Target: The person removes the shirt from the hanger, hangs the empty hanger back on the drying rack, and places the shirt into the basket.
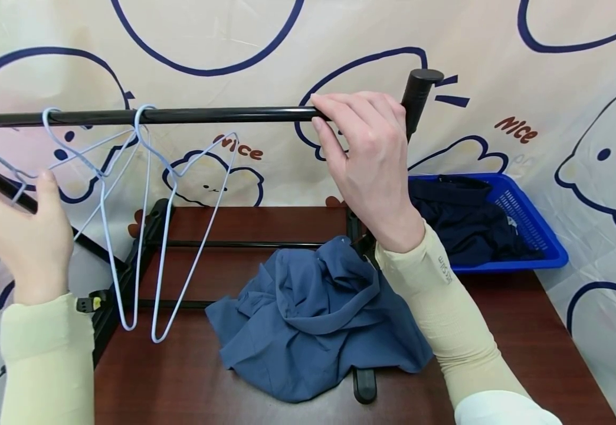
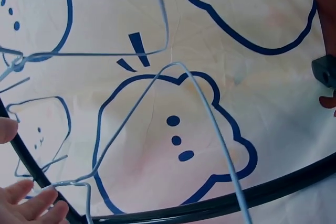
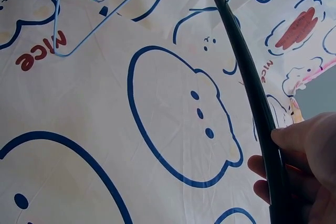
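A black clothes rack's horizontal rail (image 1: 223,115) runs across the upper part of the head view. My right hand (image 1: 369,159) grips the rail near its right end; in the right wrist view the thumb and fingers lie on either side of it. At the left, my left hand (image 1: 26,236) is beside a black side bar (image 1: 98,248), thumb spread from the fingers. In the left wrist view its fingertips (image 2: 34,205) overlap that bar close to a hanger's neck. Light blue hangers (image 1: 167,236) hang from the rail, left of centre.
Below the rail, a crumpled blue garment (image 1: 308,324) lies on the brown table (image 1: 170,383) over part of the rack's base. A blue basket (image 1: 544,242) holding dark clothing (image 1: 462,224) stands at the right. A cartoon-printed sheet (image 1: 265,35) hangs behind.
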The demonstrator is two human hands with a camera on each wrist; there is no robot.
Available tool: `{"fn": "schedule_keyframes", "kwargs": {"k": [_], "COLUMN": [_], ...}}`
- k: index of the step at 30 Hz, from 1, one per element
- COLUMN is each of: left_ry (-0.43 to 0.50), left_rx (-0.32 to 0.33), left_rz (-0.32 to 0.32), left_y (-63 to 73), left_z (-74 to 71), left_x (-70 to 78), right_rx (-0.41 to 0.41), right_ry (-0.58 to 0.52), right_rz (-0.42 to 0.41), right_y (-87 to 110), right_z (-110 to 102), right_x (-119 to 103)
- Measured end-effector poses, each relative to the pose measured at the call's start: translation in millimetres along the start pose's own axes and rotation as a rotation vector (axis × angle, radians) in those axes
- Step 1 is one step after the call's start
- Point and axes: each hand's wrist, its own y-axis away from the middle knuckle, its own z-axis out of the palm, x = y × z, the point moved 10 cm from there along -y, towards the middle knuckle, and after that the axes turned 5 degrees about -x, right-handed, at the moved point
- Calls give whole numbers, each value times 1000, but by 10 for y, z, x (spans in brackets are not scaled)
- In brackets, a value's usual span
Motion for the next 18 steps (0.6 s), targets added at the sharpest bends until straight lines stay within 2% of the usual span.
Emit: {"fn": "schedule_keyframes", "kwargs": {"k": [4, 12, 15, 18], "left_ry": [8, 88, 140, 197], "left_rx": [1, -46, -73, -101], "left_rz": [61, 9, -9, -28], "left_y": [76, 292, 369, 441], "left_z": [26, 107, 165, 247], "left_x": [40, 60, -26, -189], "right_rx": [-5, -23, -25, -22], "right_ry": [0, 0, -4, 2], "right_rz": [0, 17, 20, 17], "right_y": [-3, -4, -6, -8], "right_z": [2, 8, 5, -1], "right_x": [-5, 0, 1, -5]}}
